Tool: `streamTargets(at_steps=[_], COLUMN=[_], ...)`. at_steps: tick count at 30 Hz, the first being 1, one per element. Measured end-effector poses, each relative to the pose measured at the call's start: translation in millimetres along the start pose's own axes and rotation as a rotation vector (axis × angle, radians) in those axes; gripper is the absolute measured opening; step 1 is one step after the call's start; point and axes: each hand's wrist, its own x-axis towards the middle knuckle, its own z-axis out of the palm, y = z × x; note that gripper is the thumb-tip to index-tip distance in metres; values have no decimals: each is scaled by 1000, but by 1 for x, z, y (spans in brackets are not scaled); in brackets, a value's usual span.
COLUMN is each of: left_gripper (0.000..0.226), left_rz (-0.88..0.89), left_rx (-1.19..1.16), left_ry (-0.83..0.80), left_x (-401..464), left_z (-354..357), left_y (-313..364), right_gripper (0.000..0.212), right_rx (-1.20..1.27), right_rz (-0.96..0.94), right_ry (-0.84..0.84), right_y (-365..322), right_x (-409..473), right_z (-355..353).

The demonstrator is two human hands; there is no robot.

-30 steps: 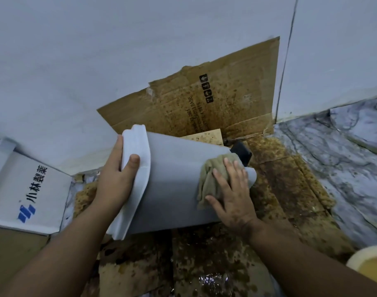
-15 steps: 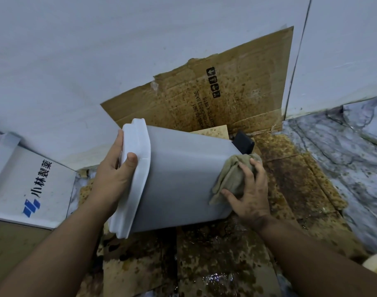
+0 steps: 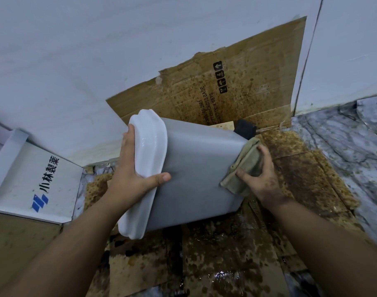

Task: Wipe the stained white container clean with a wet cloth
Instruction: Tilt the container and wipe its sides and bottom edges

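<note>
Cloth (image 3: pixel 244 168) is being pressed by right hand (image 3: pixel 262 179) onto container (image 3: pixel 196 174) base edge, having been slid from mid-side; left hand (image 3: pixel 129 179) grip is clamped on lid (image 3: pixel 146 159).

Glossy lid (image 3: pixel 150 146) on matt, probably plastic container (image 3: pixel 196 176); limp cloth (image 3: pixel 245 166); rough stained cardboard (image 3: pixel 236 86).

Stained cardboard (image 3: pixel 236 86), white printed box (image 3: pixel 39 181)
</note>
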Motion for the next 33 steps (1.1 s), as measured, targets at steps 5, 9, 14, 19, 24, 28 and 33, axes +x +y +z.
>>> streamTargets(at_steps=[5, 9, 14, 19, 24, 28, 33], left_gripper=[120, 93, 102, 111, 103, 100, 84], left_rz=[-46, -243, -465, -420, -350, -347, -349], left_rx=[-89, -207, -133, -248, -307, -357, -296], left_ry=[16, -10, -110, -117, -76, -38, -94], left_x=[6, 11, -8, -30, -42, -41, -46], left_z=[-6, -15, 3, 17, 27, 32, 26], left_y=[17, 22, 5, -21, -30, -31, -33], right_gripper=[86, 87, 85, 78, 73, 64, 67], right_rx=[-48, -152, -419, -757, -733, -577, -677], right_rz=[25, 96, 227, 162, -168, -465, -173], right_ry=[29, -37, -306, -299, -387, -520, -358], right_y=[-10, -14, 13, 21, -46, -94, 11], right_x=[9, 24, 16, -23, -58, -82, -34], right_z=[-14, -16, -13, 20, 81, 113, 34])
